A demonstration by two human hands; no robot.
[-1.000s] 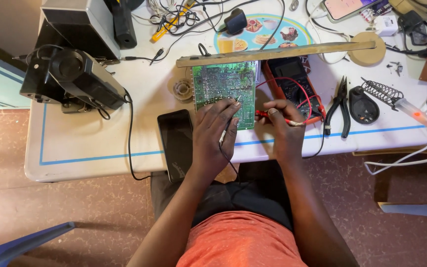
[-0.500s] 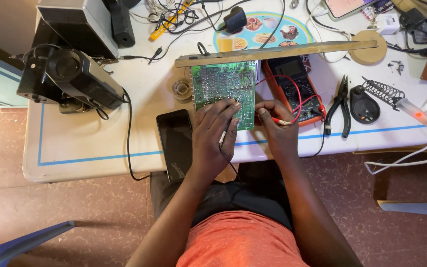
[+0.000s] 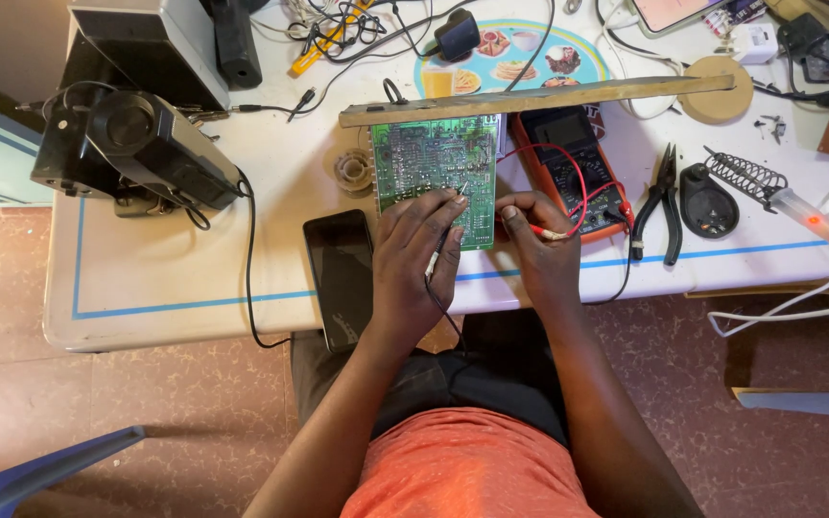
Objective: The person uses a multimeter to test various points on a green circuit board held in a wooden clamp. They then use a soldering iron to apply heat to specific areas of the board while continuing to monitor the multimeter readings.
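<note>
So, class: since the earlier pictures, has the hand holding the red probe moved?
Yes. The right hand has slid left toward the green circuit board, off the multimeter.

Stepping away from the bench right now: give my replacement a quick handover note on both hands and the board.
Left hand: lies on the green circuit board, a black probe lead under the fingers.
Right hand: grip on the red probe, tip at the board's right edge.
Multimeter sits right of the board, smartphone left, pliers and soldering iron stand further right.
Done: probes on the board. Left: cannot tell.
</note>
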